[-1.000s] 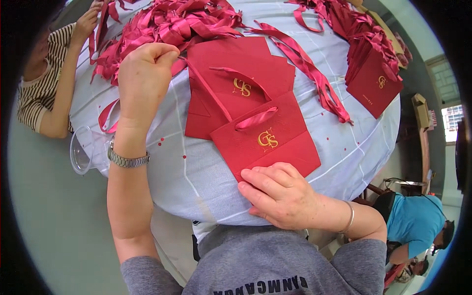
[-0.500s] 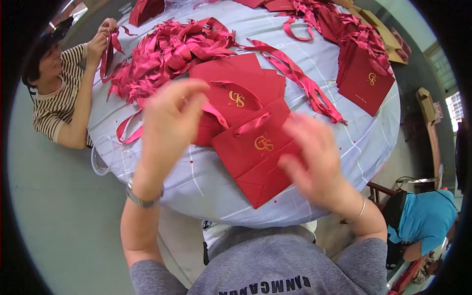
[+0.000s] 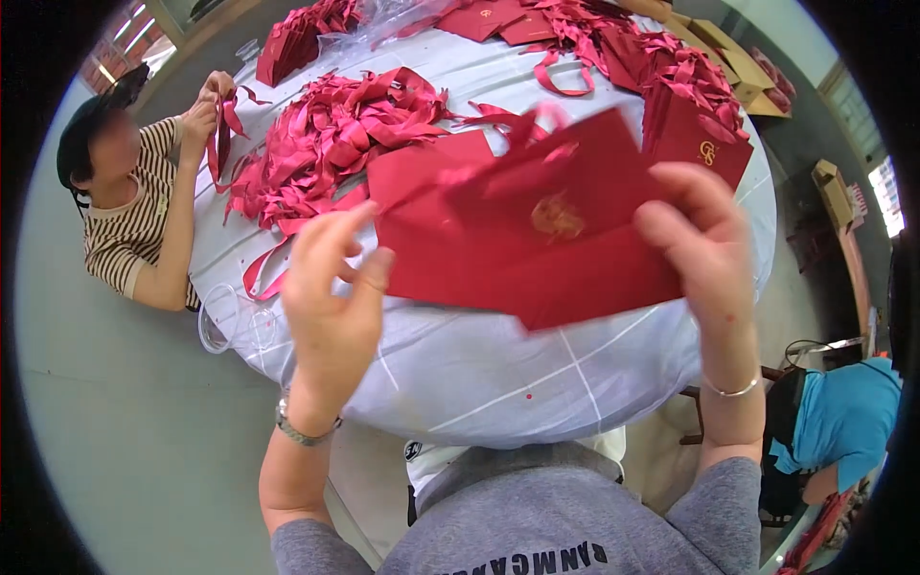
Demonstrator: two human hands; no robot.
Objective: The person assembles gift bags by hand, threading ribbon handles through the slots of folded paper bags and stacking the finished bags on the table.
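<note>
A red paper gift bag (image 3: 604, 259) with a gold emblem, blurred by motion, is raised tilted over the table. My right hand (image 3: 709, 240) pinches its right edge between thumb and fingers. My left hand (image 3: 331, 297) has thumb and fingers apart, with nothing held, close to the left edge of the flat red bags (image 3: 412, 254) lying beneath. Whether its fingertips touch those bags I cannot tell. Beyond them lies a heap of dark pink ribbons (image 3: 335, 134). The raised bag partly hides the flat ones.
A white cloth (image 3: 470, 374) covers the round table. Finished-looking red bags with ribbons (image 3: 695, 129) stand in a row at the far right, near a cardboard box (image 3: 738, 67). Clear plastic cups (image 3: 220, 321) sit at the left edge. A person (image 3: 129, 201) handles ribbon at the left.
My right hand has taken hold of the red gift bag and lifted it up and rightward off the table. The left hand has lowered slightly, remaining open.
</note>
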